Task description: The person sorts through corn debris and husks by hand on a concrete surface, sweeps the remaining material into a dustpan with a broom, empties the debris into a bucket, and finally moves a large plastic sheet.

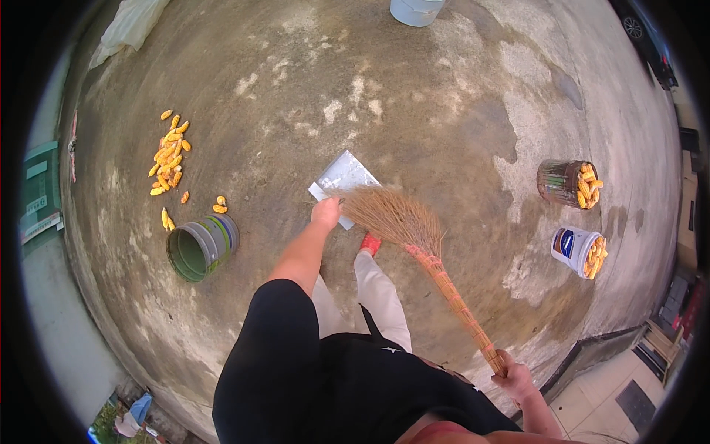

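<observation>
A straw broom with an orange-wrapped handle is slanted from lower right up-left, its bristles fanned against a flat, shiny metal dustpan on rough concrete. The handle end is gripped by the right hand; the dustpan's near edge is held by the left hand.

Black short-sleeved top, bare forearms, light beige trousers, red shoe at the foot
</observation>
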